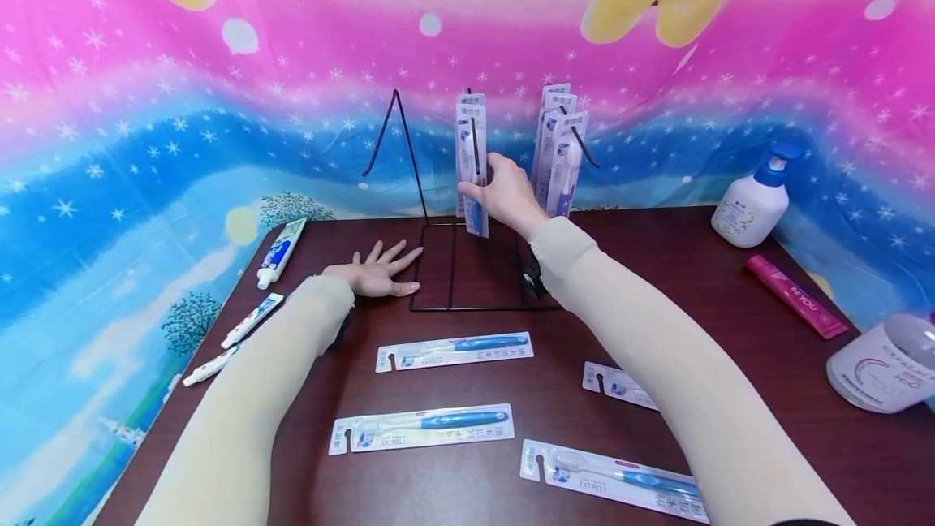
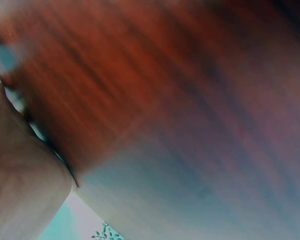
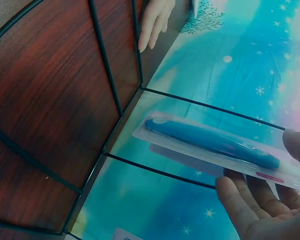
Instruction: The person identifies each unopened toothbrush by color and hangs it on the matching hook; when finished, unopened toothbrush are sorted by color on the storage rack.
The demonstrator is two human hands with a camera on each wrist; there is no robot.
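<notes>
My right hand (image 1: 507, 195) holds a packaged toothbrush (image 1: 466, 154) by its edges on the middle hook of a black wire rack (image 1: 450, 266). At least one more pack hangs behind it. In the right wrist view, thumb and fingers lie on either side of the pack (image 3: 210, 142), whose blue handle shows through clear plastic. Several packs with purple or pale handles (image 1: 562, 161) hang on the right hook. The left hook (image 1: 396, 96) bears nothing. My left hand (image 1: 376, 270) rests on the table with fingers spread, fingertips at the rack base's left side.
Several blue-handled toothbrush packs (image 1: 456, 351) lie on the brown table (image 1: 351, 396) before the rack. Toothpaste tubes (image 1: 281, 254) lie along the left edge. A pump bottle (image 1: 752, 205), a pink tube (image 1: 796, 296) and a white jar (image 1: 880, 368) occupy the right side. A patterned cloth hangs behind.
</notes>
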